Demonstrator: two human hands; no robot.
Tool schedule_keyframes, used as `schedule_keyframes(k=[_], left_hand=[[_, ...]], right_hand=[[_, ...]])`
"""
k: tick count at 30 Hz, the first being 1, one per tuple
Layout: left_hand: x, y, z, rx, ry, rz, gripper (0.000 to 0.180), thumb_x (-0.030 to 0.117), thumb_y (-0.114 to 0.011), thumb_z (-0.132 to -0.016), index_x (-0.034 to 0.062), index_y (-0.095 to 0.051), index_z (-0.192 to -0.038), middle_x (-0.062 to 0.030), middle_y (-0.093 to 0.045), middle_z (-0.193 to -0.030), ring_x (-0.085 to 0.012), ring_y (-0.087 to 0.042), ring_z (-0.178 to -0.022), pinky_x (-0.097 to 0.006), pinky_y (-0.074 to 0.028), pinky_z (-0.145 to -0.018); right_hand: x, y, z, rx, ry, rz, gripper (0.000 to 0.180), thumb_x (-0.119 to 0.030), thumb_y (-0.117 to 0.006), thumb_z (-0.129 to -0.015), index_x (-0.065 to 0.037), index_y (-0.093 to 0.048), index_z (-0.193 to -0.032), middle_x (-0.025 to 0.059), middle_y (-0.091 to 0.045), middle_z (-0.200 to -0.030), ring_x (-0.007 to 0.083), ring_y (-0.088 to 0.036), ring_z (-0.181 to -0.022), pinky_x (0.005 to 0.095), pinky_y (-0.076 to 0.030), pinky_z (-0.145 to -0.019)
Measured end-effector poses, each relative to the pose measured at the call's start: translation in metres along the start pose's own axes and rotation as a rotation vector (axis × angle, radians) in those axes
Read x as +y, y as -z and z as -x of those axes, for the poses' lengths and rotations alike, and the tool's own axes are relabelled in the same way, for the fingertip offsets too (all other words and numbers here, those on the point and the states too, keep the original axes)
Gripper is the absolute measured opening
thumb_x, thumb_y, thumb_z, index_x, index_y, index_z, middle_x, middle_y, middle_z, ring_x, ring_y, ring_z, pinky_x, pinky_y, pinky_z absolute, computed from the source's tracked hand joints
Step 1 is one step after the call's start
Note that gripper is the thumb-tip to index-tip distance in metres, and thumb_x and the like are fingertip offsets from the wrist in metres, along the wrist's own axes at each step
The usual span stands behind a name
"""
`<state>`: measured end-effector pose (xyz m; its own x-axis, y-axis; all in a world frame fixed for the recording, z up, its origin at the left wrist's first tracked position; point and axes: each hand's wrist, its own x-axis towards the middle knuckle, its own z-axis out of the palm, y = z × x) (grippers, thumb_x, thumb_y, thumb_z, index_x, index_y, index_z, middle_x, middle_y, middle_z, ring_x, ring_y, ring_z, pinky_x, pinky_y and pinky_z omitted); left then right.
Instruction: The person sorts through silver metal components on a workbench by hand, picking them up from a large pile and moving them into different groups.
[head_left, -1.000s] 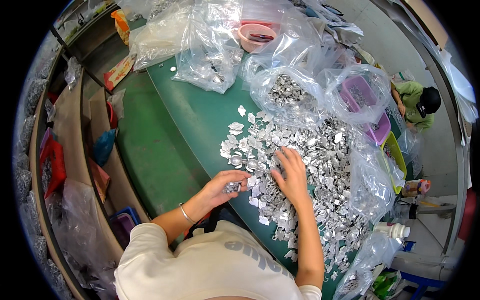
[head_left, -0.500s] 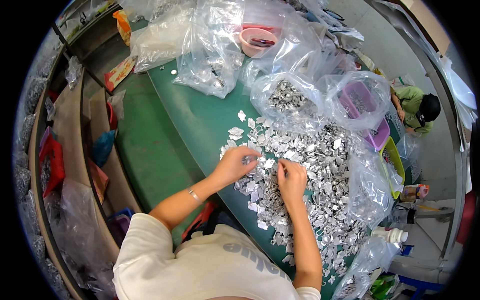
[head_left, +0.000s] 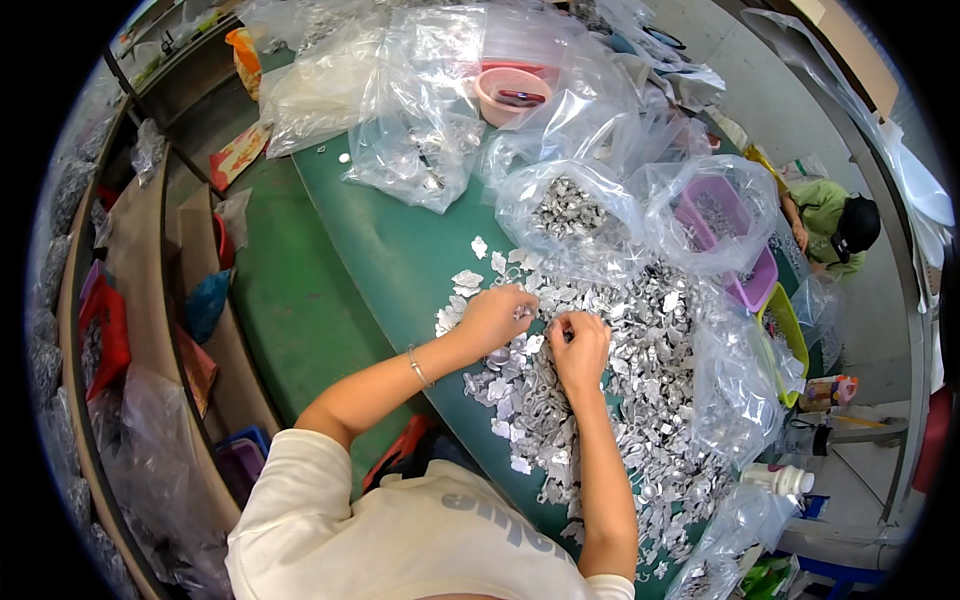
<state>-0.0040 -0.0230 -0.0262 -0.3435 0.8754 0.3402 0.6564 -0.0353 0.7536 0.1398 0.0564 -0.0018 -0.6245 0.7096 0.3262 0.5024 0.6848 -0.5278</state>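
Observation:
A broad pile of small flat silver metal pieces (head_left: 640, 350) covers much of the green table (head_left: 360, 230). My left hand (head_left: 497, 318) is over the pile's left side, its fingers curled around silver metal pieces that show at the fingertips. Just to its right, my right hand (head_left: 580, 350) has thumb and fingers pinched together low over the pile. What lies in that pinch is too small to make out. Several separate flat pieces (head_left: 466, 280) lie near the table's edge, beyond my left hand.
Beyond the pile stands an open clear bag (head_left: 570, 210) of metal parts. Purple (head_left: 760, 280) and lime-green baskets (head_left: 788, 325) line the right side, near a white bottle (head_left: 780, 478). A pink bowl (head_left: 512, 92) sits at the back. Another person (head_left: 835, 225) is at far right.
My left hand has moved slightly right, closer to my right hand, and its fingers have curled in. My right hand has shifted slightly left, its fingertips now pinched.

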Motion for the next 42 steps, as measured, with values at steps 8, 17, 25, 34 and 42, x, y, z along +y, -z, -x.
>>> schedule_keyframes(k=[8,17,25,34,42], left_hand=[[0.004,0.042,0.012,-0.095,0.806,1.749,0.02,0.022,-0.061,-0.084,0.0056,-0.056,-0.095,-0.0085,-0.058,-0.098,-0.0131,-0.049,-0.063,-0.019,-0.036,-0.043],[0.01,0.037,0.01,-0.125,0.632,0.877,0.016,0.01,-0.064,-0.081,0.0029,-0.067,-0.095,-0.0042,-0.062,-0.075,-0.0076,-0.052,-0.057,-0.022,-0.04,-0.046],[-0.002,0.035,0.006,0.127,0.347,0.296,0.016,0.007,-0.064,-0.078,0.0007,-0.067,-0.092,-0.0123,-0.068,-0.086,-0.0177,-0.063,-0.079,-0.028,-0.048,-0.074],[-0.002,0.039,0.018,0.078,0.451,0.446,0.016,0.009,-0.06,-0.083,0.0042,-0.068,-0.096,0.0036,-0.053,-0.062,-0.0011,-0.039,-0.044,-0.019,-0.031,-0.039],[0.012,0.042,0.032,0.104,0.516,0.458,0.017,0.009,-0.061,-0.08,-0.0007,-0.067,-0.094,-0.0081,-0.064,-0.082,-0.0115,-0.057,-0.072,-0.025,-0.044,-0.067]], right_hand=[[-0.007,-0.013,-0.006,-0.009,0.173,0.289,0.022,-0.014,-0.071,-0.068,-0.004,-0.062,-0.086,0.0083,-0.059,-0.083,0.0252,-0.051,-0.082,0.0371,-0.035,-0.074],[0.003,-0.014,-0.001,0.07,0.22,0.177,0.006,-0.009,-0.066,-0.07,-0.006,-0.063,-0.074,0.0046,-0.058,-0.075,0.0226,-0.05,-0.08,0.0372,-0.035,-0.073],[-0.002,-0.009,-0.006,-0.077,0.249,0.234,0.01,-0.01,-0.068,-0.071,-0.006,-0.065,-0.079,0.0042,-0.059,-0.079,0.0193,-0.053,-0.079,0.0344,-0.037,-0.071],[0.018,0.037,-0.006,-0.18,-0.611,-1.628,0.009,-0.011,-0.059,-0.083,-0.003,-0.057,-0.083,0.0032,-0.058,-0.073,0.0119,-0.05,-0.053,0.0241,-0.037,-0.044],[-0.002,0.009,0.005,-0.15,-0.069,0.154,0.018,-0.024,-0.071,-0.072,-0.007,-0.067,-0.078,0.008,-0.059,-0.078,0.0267,-0.059,-0.06,0.0361,-0.045,-0.05]])
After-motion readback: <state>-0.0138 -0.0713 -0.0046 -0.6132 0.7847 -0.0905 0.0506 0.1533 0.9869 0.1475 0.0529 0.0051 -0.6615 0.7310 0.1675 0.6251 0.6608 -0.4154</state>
